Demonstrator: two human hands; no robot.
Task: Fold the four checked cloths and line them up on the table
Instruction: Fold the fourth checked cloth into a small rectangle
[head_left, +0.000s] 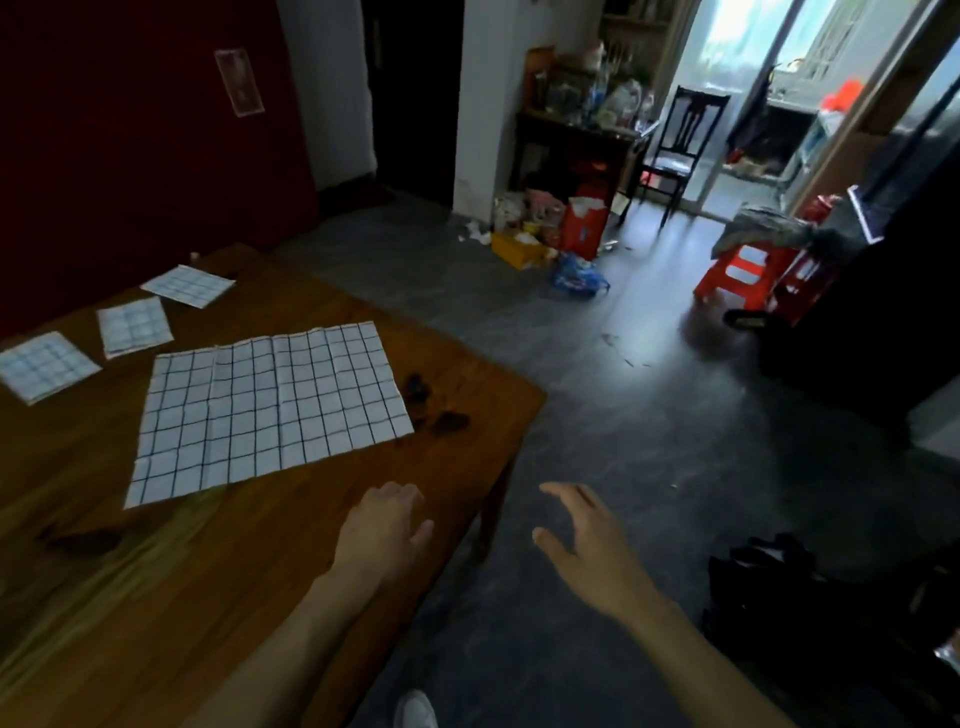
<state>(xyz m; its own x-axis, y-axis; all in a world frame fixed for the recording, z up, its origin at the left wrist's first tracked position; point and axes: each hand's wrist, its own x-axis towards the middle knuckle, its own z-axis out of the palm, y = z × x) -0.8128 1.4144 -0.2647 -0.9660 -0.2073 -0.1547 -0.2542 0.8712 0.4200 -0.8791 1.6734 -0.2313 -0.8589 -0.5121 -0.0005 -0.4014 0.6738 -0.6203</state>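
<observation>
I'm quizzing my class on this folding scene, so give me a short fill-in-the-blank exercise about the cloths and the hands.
1. The number of folded cloths lying on the table is ____.
2. The big checked cloth lies spread out and ____.
3. The left hand and right hand both hold ____.

Missing words: three; unfolded; nothing

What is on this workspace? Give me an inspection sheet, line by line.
Surface: wooden table, dark stains near its right edge.
Job's things: unfolded checked cloth lies flat; three folded cloths in a loose row at the far left.
Clutter: small dark objects beside the unfolded cloth, too blurred to identify.
Hands: left hand over the table, right hand off its edge, both empty.
Cables: nothing seen.
Surroundings: red stools, dark chair, floor litter.
</observation>
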